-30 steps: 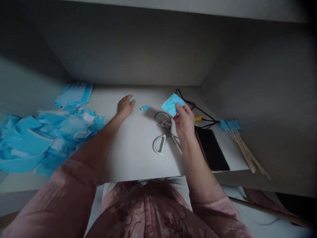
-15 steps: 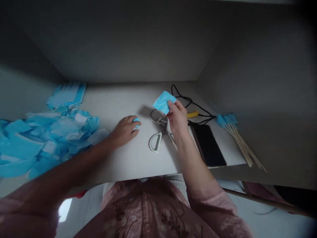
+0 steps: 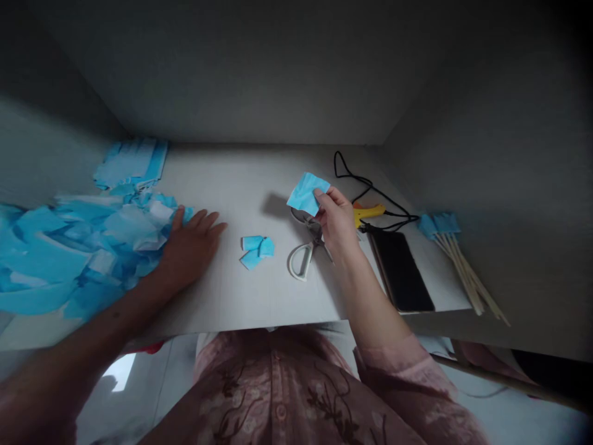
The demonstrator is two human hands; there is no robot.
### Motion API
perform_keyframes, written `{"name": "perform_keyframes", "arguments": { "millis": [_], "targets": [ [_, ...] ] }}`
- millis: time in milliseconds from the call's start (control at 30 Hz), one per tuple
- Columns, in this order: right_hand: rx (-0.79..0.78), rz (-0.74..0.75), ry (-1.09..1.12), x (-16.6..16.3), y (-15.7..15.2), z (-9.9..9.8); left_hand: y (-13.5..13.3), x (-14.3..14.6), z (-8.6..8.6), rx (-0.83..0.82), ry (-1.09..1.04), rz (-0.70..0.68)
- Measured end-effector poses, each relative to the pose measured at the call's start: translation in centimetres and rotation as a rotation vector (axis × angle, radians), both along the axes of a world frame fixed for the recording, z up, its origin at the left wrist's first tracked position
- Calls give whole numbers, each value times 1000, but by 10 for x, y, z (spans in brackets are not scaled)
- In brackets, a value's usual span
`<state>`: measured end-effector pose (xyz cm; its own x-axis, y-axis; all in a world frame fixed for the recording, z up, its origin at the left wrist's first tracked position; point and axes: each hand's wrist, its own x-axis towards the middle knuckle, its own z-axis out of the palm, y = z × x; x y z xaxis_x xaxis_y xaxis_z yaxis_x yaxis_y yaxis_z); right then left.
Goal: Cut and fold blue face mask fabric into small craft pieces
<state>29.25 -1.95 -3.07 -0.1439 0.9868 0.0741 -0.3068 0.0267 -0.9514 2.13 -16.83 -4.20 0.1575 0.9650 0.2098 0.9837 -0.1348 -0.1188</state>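
My right hand (image 3: 337, 224) pinches a small square of blue paper (image 3: 306, 192) and holds it up above the white-handled scissors (image 3: 306, 247) lying on the white tabletop (image 3: 241, 185). My left hand (image 3: 189, 247) lies flat with fingers stretched out, at the edge of a big heap of blue paper scraps (image 3: 69, 247). Between the hands, a few small blue paper bits (image 3: 257, 248) lie loose on the table.
A black phone (image 3: 402, 269) lies right of the scissors, with a yellow glue gun (image 3: 368, 213) and its black cord (image 3: 365, 185) behind it. Several wooden sticks with blue paper tips (image 3: 456, 253) rest at the far right. A stack of blue sheets (image 3: 132, 161) sits back left.
My left hand dragged the small blue bits from the back of the table toward me, let them go and moved left to the scrap heap. The right hand kept holding its square.
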Motion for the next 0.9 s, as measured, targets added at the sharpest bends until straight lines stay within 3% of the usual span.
{"name": "perform_keyframes", "arguments": {
  "millis": [233,367,500,667,767,900],
  "targets": [
    [-15,3,14,-1,0,0,-13,-53,-1,-49,35,156],
    [14,-3,-9,1,3,-2,-12,-62,1,-90,-83,205],
    [65,-48,-62,6,8,-5,-10,-38,13,-132,-280,60],
    [104,-92,-119,10,13,-10,-6,-4,26,-142,-293,-69],
    [95,-115,-164,12,15,-11,-1,13,25,-136,-296,-97],
    [86,-105,-214,13,14,-9,6,40,14,-193,-307,-266]
  ]
}}
